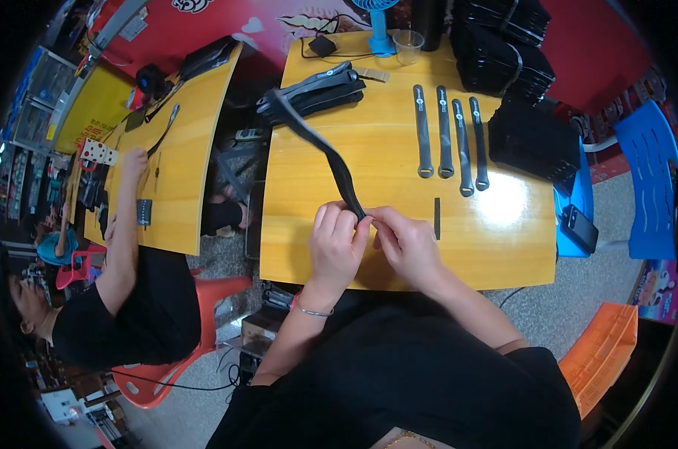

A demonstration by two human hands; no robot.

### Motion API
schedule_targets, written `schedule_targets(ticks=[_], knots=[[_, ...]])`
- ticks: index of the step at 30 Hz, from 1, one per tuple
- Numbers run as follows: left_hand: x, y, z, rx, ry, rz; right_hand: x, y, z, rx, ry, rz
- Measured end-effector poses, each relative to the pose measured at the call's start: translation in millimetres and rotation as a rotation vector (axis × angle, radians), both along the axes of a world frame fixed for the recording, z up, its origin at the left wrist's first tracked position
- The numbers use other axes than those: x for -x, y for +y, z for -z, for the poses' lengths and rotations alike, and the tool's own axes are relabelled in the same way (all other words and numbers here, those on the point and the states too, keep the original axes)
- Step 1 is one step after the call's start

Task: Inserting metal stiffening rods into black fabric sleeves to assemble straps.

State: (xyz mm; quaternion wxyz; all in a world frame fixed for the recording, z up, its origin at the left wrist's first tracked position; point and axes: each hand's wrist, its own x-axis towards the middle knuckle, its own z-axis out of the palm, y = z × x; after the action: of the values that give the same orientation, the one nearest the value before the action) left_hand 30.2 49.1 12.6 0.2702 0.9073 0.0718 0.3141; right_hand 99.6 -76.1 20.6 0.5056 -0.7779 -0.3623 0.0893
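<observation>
A long black strap (339,170) runs up and away from my hands toward the back left of the table, its far part raised and bent. My left hand (334,243) is closed round its near end. Beside it, my right hand (405,245) pinches the same end, thumb and fingers pressed together close to the left thumb. Just right of the right hand lies a short, narrow black strip (437,218). Several grey straps with rounded ends, one of them this grey strap (444,135), lie side by side farther back. At back left rests a pile of dark straps (324,93).
On the right of the yellow table (301,254) stands a black stack (533,138), with tied black bundles (503,49) behind. A blue fan (381,34) and clear cup (408,48) are at the back. A phone (579,229) lies right. Another person (129,307) sits left.
</observation>
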Motion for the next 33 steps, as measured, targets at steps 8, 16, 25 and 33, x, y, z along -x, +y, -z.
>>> schedule_targets(ticks=[8, 16, 25, 33], knots=[[2.9, 12.4, -10.8, 0.085, 0.088, 0.127, -8.0, -1.7, -2.8, -0.002, -0.248, 0.014], [8.0, 14.5, -10.5, 0.733, 0.138, 0.251, -18.2, -23.9, -34.6, 0.1, 0.009, -0.135], [-0.7, -12.4, -9.0, 0.809, -0.015, 0.304, 1.9, -12.6, 8.1, -0.522, 0.44, -0.042], [4.3, -11.4, -20.1, 0.494, 0.109, 0.338, -20.9, -17.7, -5.4, -0.48, 0.519, -0.006]])
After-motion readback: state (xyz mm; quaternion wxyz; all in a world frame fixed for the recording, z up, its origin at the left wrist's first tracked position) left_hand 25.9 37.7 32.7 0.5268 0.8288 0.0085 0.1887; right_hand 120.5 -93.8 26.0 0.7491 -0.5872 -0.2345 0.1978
